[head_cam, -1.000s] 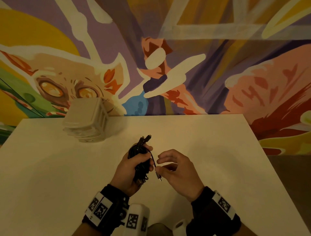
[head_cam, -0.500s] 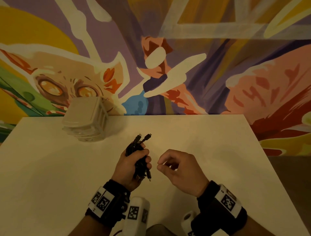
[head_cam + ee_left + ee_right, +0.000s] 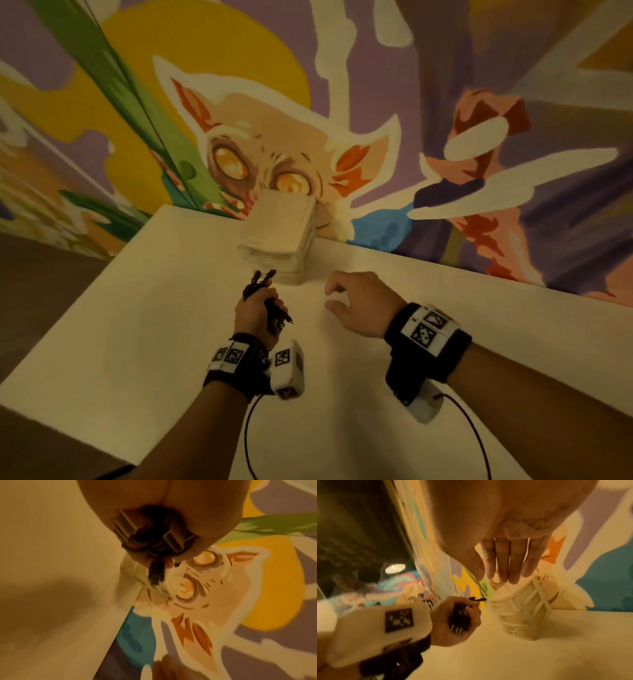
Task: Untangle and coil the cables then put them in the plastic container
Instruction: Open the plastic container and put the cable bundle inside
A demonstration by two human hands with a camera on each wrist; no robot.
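My left hand grips a coiled bundle of black cables, plugs sticking out of both ends of the fist; the bundle's metal plugs show close in the left wrist view. The hand hovers just in front of the lidded translucent plastic container, which stands near the table's far edge. My right hand is empty, fingers relaxed, to the right of the container; in the right wrist view its fingers point at the container's lid. The bundle shows there in the left palm too.
The white table ends at a painted mural wall close behind the container. Its left edge drops to a dark floor. Thin sensor cables trail from both wrist bands toward me.
The right hand let go of the loose cable end and moved forward, empty. Both hands advanced toward the container, and the head view swung left and closer to it.
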